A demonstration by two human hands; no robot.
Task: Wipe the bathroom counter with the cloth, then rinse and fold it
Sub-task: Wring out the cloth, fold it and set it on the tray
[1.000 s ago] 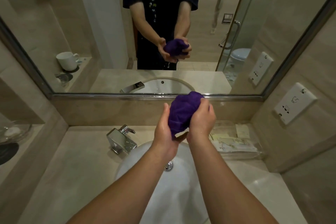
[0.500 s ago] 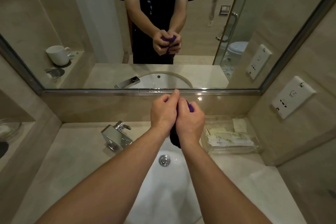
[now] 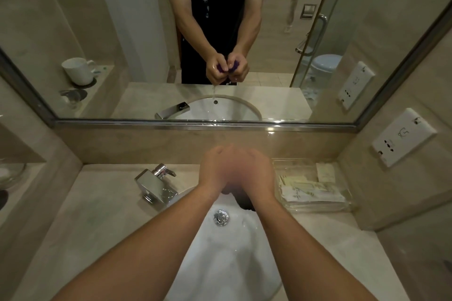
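Bathroom counter [image 3: 97, 215], white sink [image 3: 220, 264]: purple cloth [image 3: 242, 200] is gripped above it by left hand [image 3: 216, 170] and right hand [image 3: 255, 171], fingers curled tight.

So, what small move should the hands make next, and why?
Probably a firm squeeze above the sink: the left hand and the right hand grip the bunched cloth, and the mirror shows water dripping from it, so it seems too wet to fold.

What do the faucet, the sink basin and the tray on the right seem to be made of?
Faucet: polished chromed metal, judging by its mirror-like reflections. Sink basin: probably white glazed ceramic, smooth and glossy. Tray: clear plastic or glass, since the packets show through; I cannot tell which.
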